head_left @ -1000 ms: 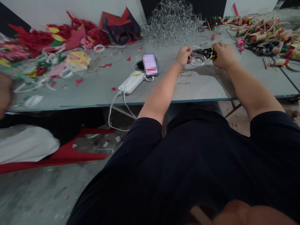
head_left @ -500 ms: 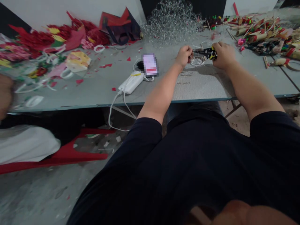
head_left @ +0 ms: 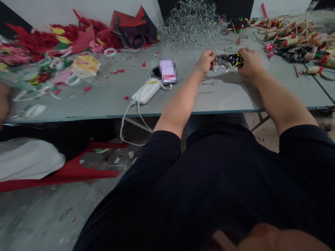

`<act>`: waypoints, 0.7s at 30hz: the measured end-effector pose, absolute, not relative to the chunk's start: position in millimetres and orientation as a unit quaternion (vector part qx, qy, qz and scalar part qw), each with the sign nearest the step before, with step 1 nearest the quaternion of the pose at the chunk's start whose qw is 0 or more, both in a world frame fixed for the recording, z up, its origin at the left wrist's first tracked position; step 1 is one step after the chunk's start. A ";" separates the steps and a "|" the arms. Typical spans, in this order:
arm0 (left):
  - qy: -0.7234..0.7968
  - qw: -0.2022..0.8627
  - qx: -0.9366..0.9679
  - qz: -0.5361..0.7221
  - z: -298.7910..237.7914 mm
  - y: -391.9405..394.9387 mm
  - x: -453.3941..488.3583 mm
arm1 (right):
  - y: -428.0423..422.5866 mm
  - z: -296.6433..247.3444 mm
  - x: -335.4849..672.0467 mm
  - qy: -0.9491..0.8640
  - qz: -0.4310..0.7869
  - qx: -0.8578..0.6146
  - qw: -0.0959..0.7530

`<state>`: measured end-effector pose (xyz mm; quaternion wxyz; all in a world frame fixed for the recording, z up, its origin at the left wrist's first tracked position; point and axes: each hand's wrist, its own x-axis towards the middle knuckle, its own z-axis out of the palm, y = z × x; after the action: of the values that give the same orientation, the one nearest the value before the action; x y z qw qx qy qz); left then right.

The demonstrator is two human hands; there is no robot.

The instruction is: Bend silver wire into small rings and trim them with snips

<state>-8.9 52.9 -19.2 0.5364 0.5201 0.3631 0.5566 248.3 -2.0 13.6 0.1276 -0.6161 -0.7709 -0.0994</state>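
Note:
My left hand (head_left: 206, 60) is closed in a fist on a thin wire coil (head_left: 220, 67) over the grey table (head_left: 110, 99). My right hand (head_left: 249, 61) grips black-and-yellow pliers (head_left: 232, 59), whose jaws point left toward the wire at my left hand. The two hands are close together at the far side of the table. A big tangle of silvery wire (head_left: 192, 22) lies just behind them.
A white power bank (head_left: 146, 90) with cables and a phone (head_left: 167, 71) lie left of my arms. Red and yellow paper decorations (head_left: 52, 45) pile at far left, coloured sticks (head_left: 295, 40) at far right. Another person's hand (head_left: 4, 104) and a red chair (head_left: 70, 169) are at left.
Both hands stay at the same spot holding wire and pliers. The view has shifted slightly, and the other person's hand at the left edge has moved a little.

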 end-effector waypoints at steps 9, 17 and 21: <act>0.344 0.536 0.550 0.540 -29.3 54.4 -11.8 | -8.7 19.0 244.0 -0.762 -0.068 -0.626 0.154; 0.360 0.533 0.600 0.476 -27.6 65.9 -24.0 | -10.6 19.9 239.7 -0.756 -0.009 -0.631 0.173; 0.335 0.608 0.530 0.487 -24.2 63.2 -21.0 | -13.0 22.7 240.8 -0.775 0.142 -0.564 0.248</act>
<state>-21.0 63.2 -24.2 0.6080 0.5302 0.3351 0.4867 240.8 -13.0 22.7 0.2477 -0.5636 -0.7752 0.1415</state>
